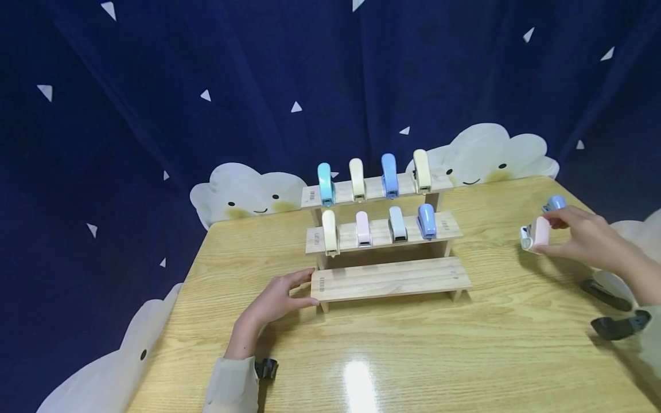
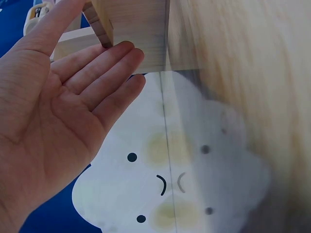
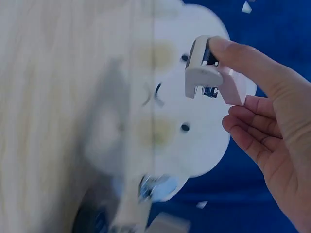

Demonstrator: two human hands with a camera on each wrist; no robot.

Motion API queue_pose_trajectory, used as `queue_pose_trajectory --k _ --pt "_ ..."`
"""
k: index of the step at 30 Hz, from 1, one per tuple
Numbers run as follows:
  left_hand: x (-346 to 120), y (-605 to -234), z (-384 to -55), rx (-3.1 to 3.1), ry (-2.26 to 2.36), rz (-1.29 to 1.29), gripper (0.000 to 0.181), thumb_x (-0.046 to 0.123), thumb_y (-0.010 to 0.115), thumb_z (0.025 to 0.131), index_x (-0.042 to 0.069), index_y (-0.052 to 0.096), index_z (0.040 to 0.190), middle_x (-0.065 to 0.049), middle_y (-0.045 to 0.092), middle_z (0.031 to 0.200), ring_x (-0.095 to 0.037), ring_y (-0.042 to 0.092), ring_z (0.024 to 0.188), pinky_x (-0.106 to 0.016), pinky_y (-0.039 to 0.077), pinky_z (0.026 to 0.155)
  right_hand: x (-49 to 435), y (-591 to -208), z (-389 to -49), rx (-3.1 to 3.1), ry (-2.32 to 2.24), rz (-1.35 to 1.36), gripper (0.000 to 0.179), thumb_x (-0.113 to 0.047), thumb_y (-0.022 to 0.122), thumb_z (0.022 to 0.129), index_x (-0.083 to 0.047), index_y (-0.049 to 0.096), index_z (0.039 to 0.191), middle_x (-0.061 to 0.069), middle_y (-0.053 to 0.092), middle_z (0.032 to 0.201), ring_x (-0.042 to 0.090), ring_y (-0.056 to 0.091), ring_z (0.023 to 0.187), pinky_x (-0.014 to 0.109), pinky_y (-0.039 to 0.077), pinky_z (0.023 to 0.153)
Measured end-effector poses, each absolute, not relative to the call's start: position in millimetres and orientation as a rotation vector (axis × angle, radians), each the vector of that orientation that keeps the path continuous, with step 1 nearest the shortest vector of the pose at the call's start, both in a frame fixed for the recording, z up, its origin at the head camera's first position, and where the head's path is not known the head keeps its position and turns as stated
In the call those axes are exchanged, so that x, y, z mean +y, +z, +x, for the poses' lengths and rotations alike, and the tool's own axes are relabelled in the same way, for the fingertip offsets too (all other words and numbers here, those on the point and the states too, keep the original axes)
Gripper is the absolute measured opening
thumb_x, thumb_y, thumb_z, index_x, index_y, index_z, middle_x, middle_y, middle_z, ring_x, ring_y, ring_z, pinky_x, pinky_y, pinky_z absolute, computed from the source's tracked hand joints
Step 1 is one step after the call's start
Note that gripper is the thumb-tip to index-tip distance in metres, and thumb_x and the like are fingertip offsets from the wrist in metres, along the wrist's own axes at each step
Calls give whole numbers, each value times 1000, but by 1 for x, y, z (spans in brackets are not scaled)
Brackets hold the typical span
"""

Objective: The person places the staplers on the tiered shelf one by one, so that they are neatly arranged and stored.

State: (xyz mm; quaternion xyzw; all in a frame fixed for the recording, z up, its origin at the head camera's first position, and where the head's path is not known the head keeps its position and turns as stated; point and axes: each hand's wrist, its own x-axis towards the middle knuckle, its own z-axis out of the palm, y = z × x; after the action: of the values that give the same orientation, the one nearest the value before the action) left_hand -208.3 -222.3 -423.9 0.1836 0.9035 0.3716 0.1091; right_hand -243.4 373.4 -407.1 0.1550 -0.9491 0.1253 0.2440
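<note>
My right hand [image 1: 591, 241] pinches a pink-and-white stapler [image 1: 540, 232] between thumb and fingers, above the right side of the table. In the right wrist view the thumb lies on top of this stapler [image 3: 206, 73], with fingertips at its lower edge. A three-step wooden rack [image 1: 392, 279] stands mid-table. At the left end of its lowest step is my left hand [image 1: 276, 299], thumb in front and fingers behind. The left wrist view shows that palm [image 2: 63, 116] facing the camera, fingers extended beside the wood. Beyond my right hand sits a blue stapler [image 1: 555, 202].
Several staplers line the top step, among them a teal one [image 1: 325, 183] and a blue one [image 1: 389, 175]. The middle step carries several more, including a pink one [image 1: 363, 229]. A dark object [image 1: 605, 293] lies at the table's right edge. Behind hangs a navy curtain [image 1: 248, 69].
</note>
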Motion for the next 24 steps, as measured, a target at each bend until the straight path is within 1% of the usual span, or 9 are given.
queue_pose_trajectory --k 3,5,8,10,13,17,21,23,24 --pt "-222 -424 -209 2658 1089 547 78 39 76 83 13 43 149 -10 52 147 -29 49 137 -50 40 114 358 -396 -239 -2575 360 421 68 -24 97 49 3 65 103 15 67 88 21 57 77 -1 27 62" --pt "-222 -424 -209 2661 1083 550 78 38 76 83 12 43 149 -10 52 147 -28 49 137 -49 40 114 347 -387 -236 -2564 383 405 70 -26 97 50 2 65 106 16 67 90 17 55 79 0 28 63" --pt "-222 -424 -209 2662 1080 551 78 38 76 84 12 43 149 -10 52 147 -28 49 137 -49 40 114 330 -374 -229 -2540 434 391 72 -26 97 51 2 64 109 18 68 94 -3 49 85 3 29 64" --pt "-222 -424 -209 2660 1081 550 78 38 76 84 12 42 149 -10 52 147 -28 49 137 -49 40 114 317 -366 -224 -2504 484 414 71 -24 97 51 2 65 109 18 68 95 -16 39 86 4 30 66" --pt "-222 -424 -208 2657 1086 550 78 38 76 84 11 42 149 -10 52 147 -28 49 137 -49 40 115 297 -357 -218 -2434 523 486 70 -18 96 49 3 65 108 16 67 94 -24 32 88 5 33 68" --pt "-221 -424 -208 2662 1087 550 77 36 77 83 11 43 148 -11 53 146 -28 49 137 -49 39 115 272 -347 -213 -2349 526 569 71 -15 96 45 2 65 107 13 67 93 -16 40 89 6 36 72" --pt "-221 -424 -209 2654 1097 545 77 35 78 83 12 44 148 -11 53 146 -29 49 137 -49 39 115 245 -341 -207 -2305 524 631 74 -18 97 46 2 64 109 12 68 97 8 55 87 2 36 76" --pt "-222 -424 -209 2649 1103 548 77 35 77 83 12 43 148 -11 52 146 -30 49 137 -49 39 115 232 -340 -205 -2283 534 675 73 -26 97 51 2 64 110 11 67 98 18 57 86 1 36 78" --pt "-222 -424 -209 2646 1103 543 78 36 77 83 12 43 148 -11 52 147 -29 49 137 -49 39 115 225 -339 -204 -2270 541 704 74 -36 95 55 2 64 110 11 67 99 19 58 86 1 38 78"
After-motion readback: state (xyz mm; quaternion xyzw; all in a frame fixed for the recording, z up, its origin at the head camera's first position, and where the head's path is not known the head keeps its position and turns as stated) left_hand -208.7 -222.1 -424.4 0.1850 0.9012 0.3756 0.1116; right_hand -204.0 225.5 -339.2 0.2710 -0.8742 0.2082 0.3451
